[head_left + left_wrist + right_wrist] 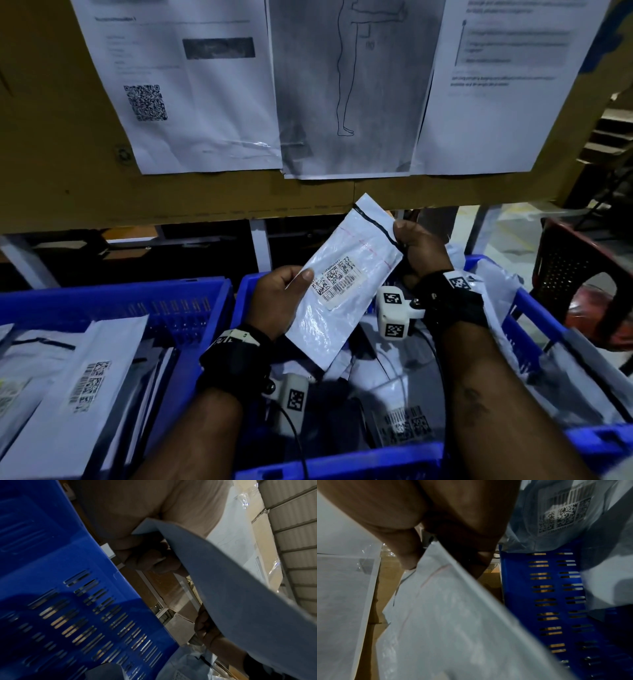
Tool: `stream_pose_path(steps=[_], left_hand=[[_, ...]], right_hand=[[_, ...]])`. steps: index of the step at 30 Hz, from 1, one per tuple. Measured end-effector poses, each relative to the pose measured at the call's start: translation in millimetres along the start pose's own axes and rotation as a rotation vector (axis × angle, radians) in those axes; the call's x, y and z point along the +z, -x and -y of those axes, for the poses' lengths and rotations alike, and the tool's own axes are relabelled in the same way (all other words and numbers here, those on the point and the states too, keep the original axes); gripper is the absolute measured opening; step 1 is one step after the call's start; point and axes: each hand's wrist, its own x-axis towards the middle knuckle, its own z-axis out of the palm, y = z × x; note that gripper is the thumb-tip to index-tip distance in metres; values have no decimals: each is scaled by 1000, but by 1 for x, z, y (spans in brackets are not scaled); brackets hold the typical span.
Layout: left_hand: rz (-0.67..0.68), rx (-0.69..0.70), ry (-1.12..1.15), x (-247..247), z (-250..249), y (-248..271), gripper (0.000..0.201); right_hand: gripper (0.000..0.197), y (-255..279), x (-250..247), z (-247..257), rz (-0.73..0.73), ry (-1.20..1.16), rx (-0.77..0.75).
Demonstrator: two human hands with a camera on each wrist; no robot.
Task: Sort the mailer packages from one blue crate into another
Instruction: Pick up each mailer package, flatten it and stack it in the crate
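I hold a white mailer package (342, 274) tilted in the air over the right blue crate (534, 308), its barcode label (337, 279) facing me. My left hand (281, 301) grips its lower left edge, thumb on top beside the label. My right hand (421, 253) pinches the upper right corner near the black seal strip. In the left wrist view the mailer's plain back (240, 601) crosses the frame next to a crate wall (68, 601). The right wrist view shows the mailer (453, 615) under my thumb. Several white mailers (85, 394) lie in the left blue crate (191, 301).
A cardboard panel (51, 137) with taped printed sheets (191, 85) hangs right behind the crates. More mailers (400, 421) fill the right crate. A dark red plastic chair (582, 274) stands at the right. Wrist camera cables run over the right crate.
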Motion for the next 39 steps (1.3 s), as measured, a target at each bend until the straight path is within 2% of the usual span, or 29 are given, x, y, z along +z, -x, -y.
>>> stream_pose_path(steps=[2,6,8,11,12,15,17,23,30,35,37,39], left_hand=[[-2,8,6,0,1,0,20],[-42,20,27,-1,0,-1,15],[-74,19,89,-3,2,-5,10],[-88,3,209,-2,1,-6,9],[-81,6,226,-1,0,-5,10],[-30,-14,257,2,-2,-3,12],[3,-48,291,1,-3,-2,12],[23,-60,353,1,-7,-1,15],[2,-68,349,0,-6,-1,14],[2,-51,309,-1,-5,0,21],[-14,-38,326,-1,-6,0,24],[-53,-30,397,-1,-9,-1,27]], right_hand=[[62,-1,0,0,9,-9,8],[38,4,4,4,52,-36,-17],[40,10,5,6,171,-41,27],[53,21,13,7,376,58,104],[49,24,18,5,408,89,109],[25,30,33,-5,422,192,71],[18,34,38,-7,421,226,47],[15,37,37,-6,405,266,60],[23,39,40,-7,433,288,82],[31,39,38,-9,522,326,98],[28,38,38,-10,544,336,94],[13,38,39,-9,506,303,67]])
